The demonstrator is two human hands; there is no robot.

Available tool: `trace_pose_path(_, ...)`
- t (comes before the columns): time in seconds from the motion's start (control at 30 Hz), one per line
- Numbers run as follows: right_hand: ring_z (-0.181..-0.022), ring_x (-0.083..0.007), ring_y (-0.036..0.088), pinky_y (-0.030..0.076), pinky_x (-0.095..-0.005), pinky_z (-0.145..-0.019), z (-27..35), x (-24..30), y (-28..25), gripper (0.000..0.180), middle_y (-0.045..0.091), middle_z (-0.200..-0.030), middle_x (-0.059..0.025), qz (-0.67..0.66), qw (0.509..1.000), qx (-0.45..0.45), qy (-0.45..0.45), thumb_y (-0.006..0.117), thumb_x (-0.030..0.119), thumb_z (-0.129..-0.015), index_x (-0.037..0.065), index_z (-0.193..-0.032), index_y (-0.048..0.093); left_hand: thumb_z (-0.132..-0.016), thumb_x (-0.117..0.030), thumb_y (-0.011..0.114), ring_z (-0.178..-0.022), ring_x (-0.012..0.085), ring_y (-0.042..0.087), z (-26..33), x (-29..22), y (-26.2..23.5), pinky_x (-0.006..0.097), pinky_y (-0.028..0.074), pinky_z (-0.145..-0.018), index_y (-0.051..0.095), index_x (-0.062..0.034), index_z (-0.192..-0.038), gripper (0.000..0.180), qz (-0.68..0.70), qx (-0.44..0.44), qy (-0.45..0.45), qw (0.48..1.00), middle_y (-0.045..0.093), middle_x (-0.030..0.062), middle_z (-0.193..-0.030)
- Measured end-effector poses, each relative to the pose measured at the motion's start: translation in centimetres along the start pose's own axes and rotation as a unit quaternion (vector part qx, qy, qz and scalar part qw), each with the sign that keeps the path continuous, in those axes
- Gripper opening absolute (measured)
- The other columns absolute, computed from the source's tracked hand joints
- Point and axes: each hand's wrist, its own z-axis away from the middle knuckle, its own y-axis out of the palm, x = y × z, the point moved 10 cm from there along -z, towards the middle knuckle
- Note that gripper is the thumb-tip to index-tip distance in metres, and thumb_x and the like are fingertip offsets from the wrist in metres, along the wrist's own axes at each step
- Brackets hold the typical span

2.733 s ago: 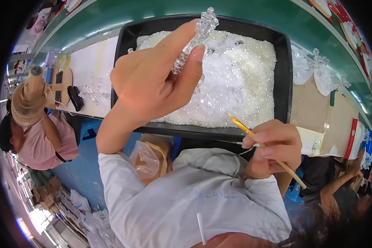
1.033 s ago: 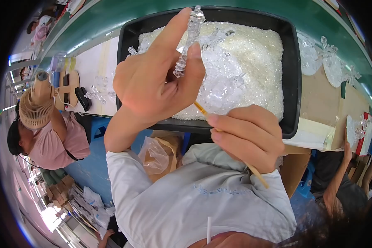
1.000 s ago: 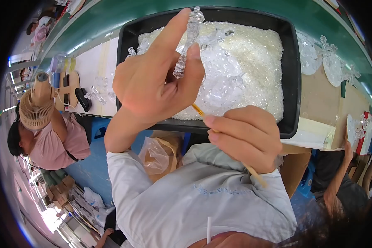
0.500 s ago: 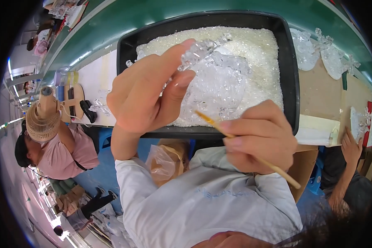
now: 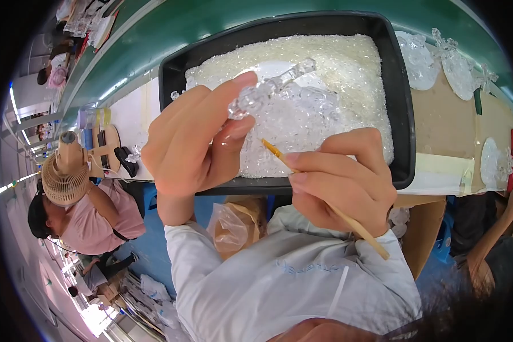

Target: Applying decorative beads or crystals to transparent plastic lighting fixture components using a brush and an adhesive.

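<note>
My left hand [image 5: 191, 142] is closed, pinching a clear faceted figurine [image 5: 253, 100] between thumb and fingers; a slimmer clear part sticks out toward the upper right. In my right hand [image 5: 347, 176] a thin wooden-handled brush [image 5: 356, 228] is gripped like a pen, its yellowish tip pointing up and left, just below the figurine and apart from it. Both hands hover over the near part of a black tray [image 5: 402, 108] filled with clear glittering granules [image 5: 353, 57]. A clear bumpy piece on a white round shape lies on the granules, partly hidden behind the figurine.
Clear figurines on white bases [image 5: 459, 71] stand right of the tray, with another white piece [image 5: 490, 162] farther right. At left are a beige fan [image 5: 65, 176], a black object [image 5: 125, 161] and a person in pink [image 5: 105, 222]. A co-worker's arm [image 5: 496, 233] shows at right.
The figurine has tilted and come slightly lower and left. My right hand has shifted left with the brush. At right, the co-worker's hand has drawn away from the white piece.
</note>
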Motion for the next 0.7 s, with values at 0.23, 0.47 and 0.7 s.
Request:
trace_pose_path(0.23,-0.071,-0.0194,0.060,0.039,-0.0292,-0.062,0.47,0.06,-0.23,0.029,0.073,-0.091,-0.0034,0.040,0.999,-0.016,0.000,0.075,0.014,-0.055,0.007,-0.083,0.068,-0.077,0.011,0.068,-0.049,0.0183,0.048,0.25,-0.44,-0.12,0.027,0.040,-0.045,0.063,0.0128,-0.106,0.030,0.000,0.000,0.037,0.999,0.068,0.0146,-0.080)
trace_pose_path(0.47,-0.072,-0.0208,0.056,0.043,-0.0287,-0.062,0.31,0.22,-0.27,0.031,0.075,-0.096,-0.0086,0.017,1.000,0.021,0.016,0.079,-0.005,-0.065,0.007,-0.092,0.068,-0.087,-0.002,0.064,-0.055,0.0190,0.059,0.64,-0.36,-0.31,0.027,0.047,-0.049,0.064,0.0135,-0.106,0.024,-0.005,0.023,0.014,1.000,0.069,0.0180,-0.084)
trace_pose_path(0.7,-0.068,-0.0212,0.057,0.043,-0.0298,-0.061,0.27,0.46,-0.54,0.026,0.074,-0.092,-0.0116,-0.006,1.000,0.018,0.016,0.078,-0.003,-0.069,0.007,-0.090,0.067,-0.098,-0.013,0.060,-0.059,0.0182,0.070,0.39,-0.27,-0.39,0.025,0.054,-0.054,0.065,0.0145,-0.106,0.029,-0.046,0.053,-0.006,0.998,0.072,0.0212,-0.090)
